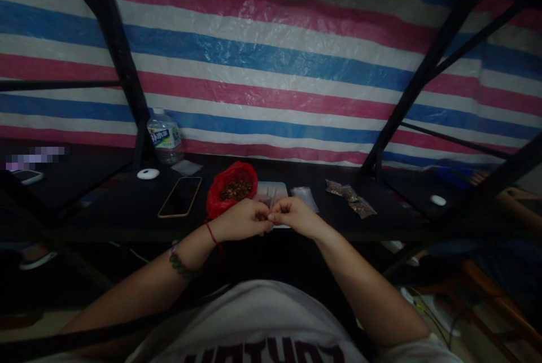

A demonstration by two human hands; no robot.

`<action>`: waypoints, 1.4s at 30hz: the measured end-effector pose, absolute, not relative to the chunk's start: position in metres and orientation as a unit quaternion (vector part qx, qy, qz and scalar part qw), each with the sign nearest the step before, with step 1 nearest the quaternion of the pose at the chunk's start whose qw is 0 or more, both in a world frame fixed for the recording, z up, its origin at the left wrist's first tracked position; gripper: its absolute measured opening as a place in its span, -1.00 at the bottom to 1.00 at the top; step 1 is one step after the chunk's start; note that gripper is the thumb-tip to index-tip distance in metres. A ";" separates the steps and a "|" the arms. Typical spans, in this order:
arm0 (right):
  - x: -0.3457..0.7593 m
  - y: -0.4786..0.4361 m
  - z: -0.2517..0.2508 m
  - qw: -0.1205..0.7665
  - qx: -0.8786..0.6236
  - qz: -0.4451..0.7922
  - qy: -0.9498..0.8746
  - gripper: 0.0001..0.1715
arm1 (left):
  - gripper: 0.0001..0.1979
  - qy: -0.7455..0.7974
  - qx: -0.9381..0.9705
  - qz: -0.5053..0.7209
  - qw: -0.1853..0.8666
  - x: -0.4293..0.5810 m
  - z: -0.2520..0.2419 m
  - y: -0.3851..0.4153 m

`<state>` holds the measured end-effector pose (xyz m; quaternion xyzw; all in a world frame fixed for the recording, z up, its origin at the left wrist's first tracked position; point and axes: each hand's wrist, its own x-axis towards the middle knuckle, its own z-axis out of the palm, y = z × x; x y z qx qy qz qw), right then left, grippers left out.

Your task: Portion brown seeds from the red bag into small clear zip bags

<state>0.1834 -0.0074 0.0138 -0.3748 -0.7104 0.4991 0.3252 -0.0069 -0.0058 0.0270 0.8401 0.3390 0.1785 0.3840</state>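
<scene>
My left hand [242, 219] and my right hand [296, 215] meet fingertip to fingertip at the front edge of the black table [127, 210]. Both hands are curled in a pinch on a tiny item between them, too small and dark to name. Just behind them lies a small clear bag or tray [273, 189]. A red plastic bag [220, 188] full of small brown pieces stands open to the left of it. A red string sits on my left wrist.
A phone [180, 196] lies face up left of the red bag, with a white round object [148, 174] and a water bottle [165, 137] behind it. Small filled packets [351, 196] lie to the right. Black frame bars [118, 52] cross before a striped tarp.
</scene>
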 end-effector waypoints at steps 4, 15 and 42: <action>0.187 -0.009 0.021 0.306 -0.368 0.514 -0.712 -0.64 | -0.76 0.323 0.780 0.175 0.506 -0.007 0.025 -0.003; 0.188 -0.015 0.024 0.258 -0.353 0.525 -0.730 -0.72 | -0.58 0.327 0.756 0.154 0.546 -0.006 0.023 -0.004; 0.179 -0.008 0.013 0.447 -0.434 0.327 -0.711 -0.61 | -0.73 0.415 0.872 0.211 0.151 -0.022 0.047 -0.001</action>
